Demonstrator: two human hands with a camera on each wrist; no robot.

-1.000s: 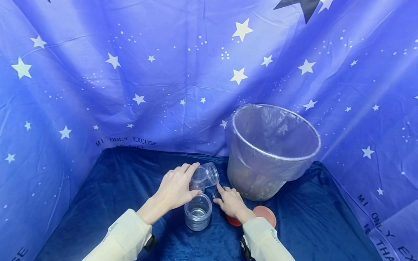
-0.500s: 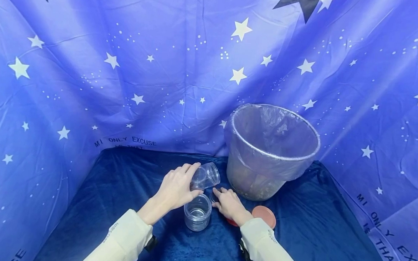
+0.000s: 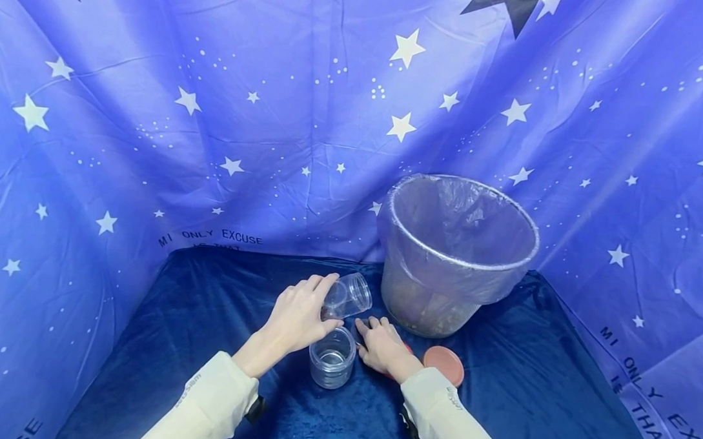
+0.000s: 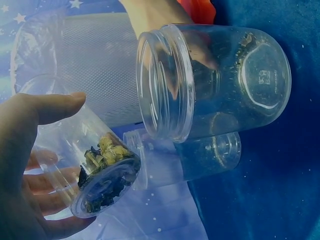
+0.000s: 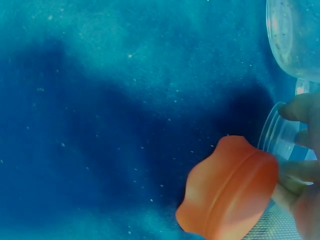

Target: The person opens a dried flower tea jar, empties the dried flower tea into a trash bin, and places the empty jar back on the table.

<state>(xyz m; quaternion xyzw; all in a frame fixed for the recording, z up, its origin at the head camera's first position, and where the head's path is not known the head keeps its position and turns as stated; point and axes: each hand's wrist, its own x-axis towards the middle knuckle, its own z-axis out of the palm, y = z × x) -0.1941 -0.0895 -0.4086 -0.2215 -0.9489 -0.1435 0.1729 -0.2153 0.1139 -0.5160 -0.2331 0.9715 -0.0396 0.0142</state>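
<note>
My left hand [image 3: 297,318] grips a clear plastic jar [image 3: 349,295], tilted with its mouth toward the bin; dried leaves sit against its bottom [image 4: 100,172]. Just below it a second clear jar [image 3: 332,359] stands upright and open, almost empty [image 4: 215,85]. My right hand [image 3: 382,344] lies over a third, smaller clear jar [image 4: 200,160] on its side, its fingers [image 5: 300,107] curled round the rim [image 5: 280,135]. A red-orange wavy-edged lid [image 5: 227,190] sits under the heel of that hand.
A mesh bin [image 3: 461,249] lined with a clear bag stands right behind the hands. Another orange lid [image 3: 443,363] lies flat to the right of my right wrist. Dark blue velvet [image 3: 207,344] covers the table, and starry blue cloth [image 3: 214,143] walls it in.
My right hand has slid a little left and forward, from touching the small jar with its fingertips to covering it. The left hand and its tilted jar have barely moved.
</note>
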